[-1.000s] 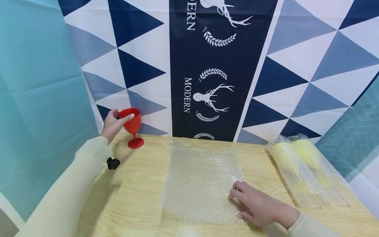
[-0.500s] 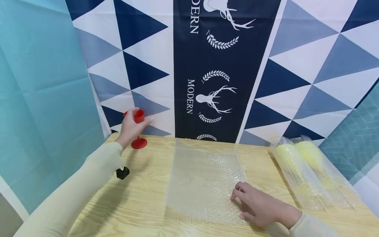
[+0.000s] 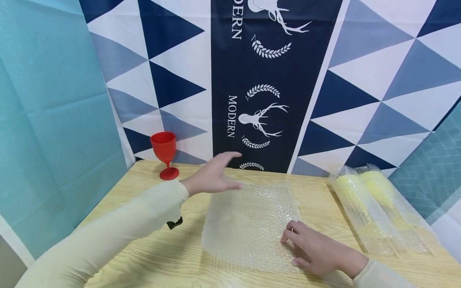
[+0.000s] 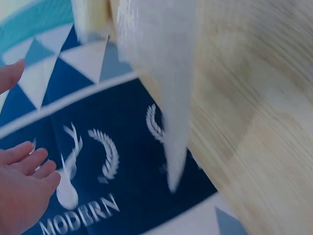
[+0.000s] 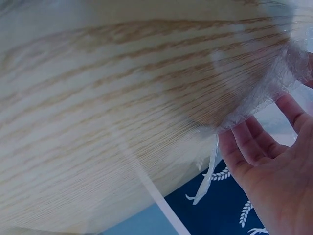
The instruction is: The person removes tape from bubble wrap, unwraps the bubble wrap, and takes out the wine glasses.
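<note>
My left hand reaches over the far left part of a flat sheet of bubble wrap, its thumb and fingers spread with nothing between them. In the left wrist view the left hand shows relaxed fingers, apart from the wrap. My right hand rests bent fingertips on the wrap near its right edge. Seen from the right wrist, the right hand has its fingertips hidden behind the crumpled wrap edge. A red plastic goblet stands upright at the back left of the table, behind the left forearm.
Two yellow cylindrical things wrapped in bubble wrap lie at the right of the wood-grain table. A patterned backdrop rises along the table's back edge, and a teal curtain hangs at the left.
My left hand has let go of the goblet, left it standing at the back left, and moved right over the bubble wrap. The right hand has kept its place on the wrap.
</note>
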### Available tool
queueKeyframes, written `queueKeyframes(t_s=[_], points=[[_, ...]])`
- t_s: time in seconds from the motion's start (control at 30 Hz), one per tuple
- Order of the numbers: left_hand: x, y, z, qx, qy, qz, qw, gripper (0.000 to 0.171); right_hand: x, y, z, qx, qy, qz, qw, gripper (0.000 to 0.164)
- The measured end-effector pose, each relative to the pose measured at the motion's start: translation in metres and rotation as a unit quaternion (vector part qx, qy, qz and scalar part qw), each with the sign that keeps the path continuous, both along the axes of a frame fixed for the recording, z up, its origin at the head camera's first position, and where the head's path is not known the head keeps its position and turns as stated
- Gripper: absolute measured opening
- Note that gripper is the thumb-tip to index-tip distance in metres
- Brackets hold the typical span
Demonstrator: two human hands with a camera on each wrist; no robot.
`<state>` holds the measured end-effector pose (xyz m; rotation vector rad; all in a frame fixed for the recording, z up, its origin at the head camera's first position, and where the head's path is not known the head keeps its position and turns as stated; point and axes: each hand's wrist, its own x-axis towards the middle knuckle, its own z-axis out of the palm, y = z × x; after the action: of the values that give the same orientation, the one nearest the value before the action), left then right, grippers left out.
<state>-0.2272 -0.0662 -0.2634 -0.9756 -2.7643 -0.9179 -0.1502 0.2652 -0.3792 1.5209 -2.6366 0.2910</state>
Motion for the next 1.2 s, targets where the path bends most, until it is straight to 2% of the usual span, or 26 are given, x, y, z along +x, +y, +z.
queueKeyframes(t_s=[0.17, 0.27, 0.4, 0.53, 0.6, 0.7, 0.77, 0.83, 1.03, 1.2], points=[[0.008, 0.023, 0.001, -0.064, -0.009, -0.050, 0.9966, 0.080, 0.000, 0.000, -0.001, -0.002, -0.002, -0.006, 1.000, 0.040], [0.011, 0.033, -0.004, -0.098, -0.020, -0.075, 0.9922, 0.080, 0.000, 0.000, -0.001, -0.003, -0.004, -0.009, 1.000, 0.039], [0.018, 0.040, -0.015, -0.153, -0.023, -0.115, 0.9813, 0.076, 0.001, 0.000, -0.002, -0.003, -0.010, -0.013, 1.000, 0.039], [0.032, 0.042, -0.028, -0.223, -0.013, -0.144, 0.9641, 0.072, 0.002, 0.001, -0.001, -0.001, -0.018, -0.015, 1.000, 0.039], [0.039, 0.042, -0.037, -0.265, 0.016, -0.150, 0.9524, 0.069, 0.003, 0.002, -0.001, -0.002, -0.020, -0.013, 1.000, 0.039], [0.047, 0.040, -0.049, -0.327, 0.077, -0.157, 0.9287, 0.060, 0.003, 0.002, -0.002, -0.005, -0.016, -0.011, 1.000, 0.040], [0.051, 0.038, -0.057, -0.354, 0.118, -0.161, 0.9137, 0.054, 0.003, 0.001, -0.003, -0.007, -0.013, -0.011, 1.000, 0.041], [0.054, 0.034, -0.062, -0.368, 0.144, -0.165, 0.9035, 0.050, 0.003, 0.001, -0.004, -0.008, -0.009, -0.013, 1.000, 0.041], [0.058, 0.023, -0.076, -0.387, 0.203, -0.161, 0.8849, 0.037, 0.001, 0.000, -0.005, -0.015, 0.007, -0.002, 1.000, 0.042], [0.061, 0.013, -0.084, -0.400, 0.246, -0.141, 0.8715, 0.031, -0.002, 0.000, -0.003, -0.017, 0.023, 0.003, 1.000, 0.045]])
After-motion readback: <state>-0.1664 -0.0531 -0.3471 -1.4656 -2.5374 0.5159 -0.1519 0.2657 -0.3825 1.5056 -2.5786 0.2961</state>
